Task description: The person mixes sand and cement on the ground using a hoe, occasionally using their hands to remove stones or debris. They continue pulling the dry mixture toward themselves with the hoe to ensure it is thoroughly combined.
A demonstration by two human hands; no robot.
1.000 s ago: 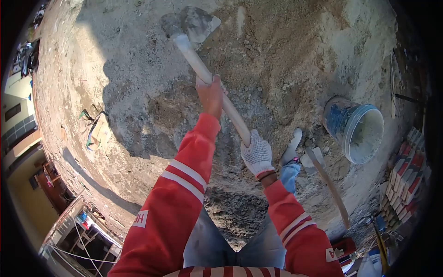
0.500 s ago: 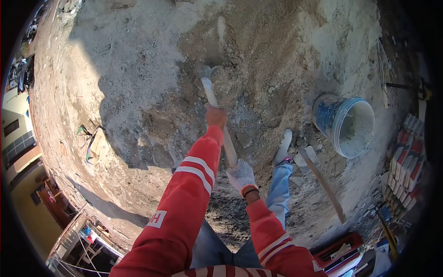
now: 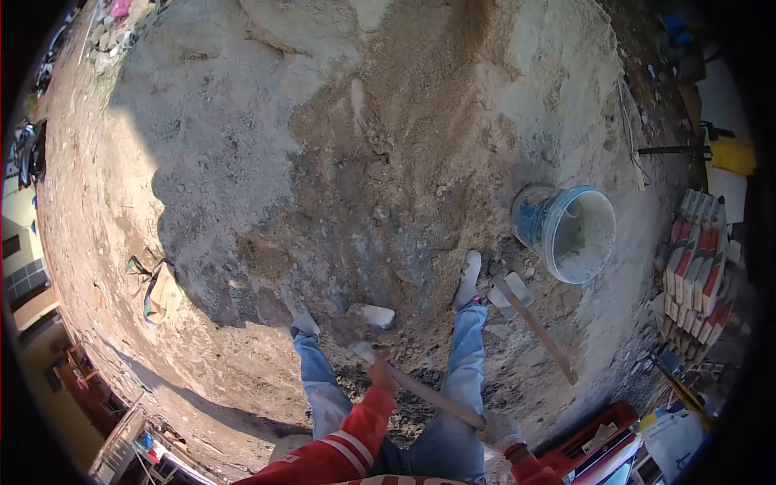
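My bare left hand (image 3: 382,377) is wrapped round a long wooden handle (image 3: 432,395) near its head end, low in the view between my legs. The gloved right hand (image 3: 499,431) is closed on the handle's other end, in front of my right thigh. A pale, dusty tool end (image 3: 364,351) points up and left beyond my left hand; its shape is hard to make out. Just above it a whitish block-like piece (image 3: 377,315) lies on the dirt (image 3: 388,234) between my feet.
A dusty bucket (image 3: 566,233) lies tilted at the right. Below it rests a second tool with a wooden handle (image 3: 540,335), beside my right foot. Stacked bags (image 3: 699,263) stand at the far right. A torn sack (image 3: 163,293) lies at the left, and a red object (image 3: 594,436) sits lower right.
Both hands have drawn the tool down and back towards my body, and its handle now slants down to the right. Both feet and the whitish piece now show.
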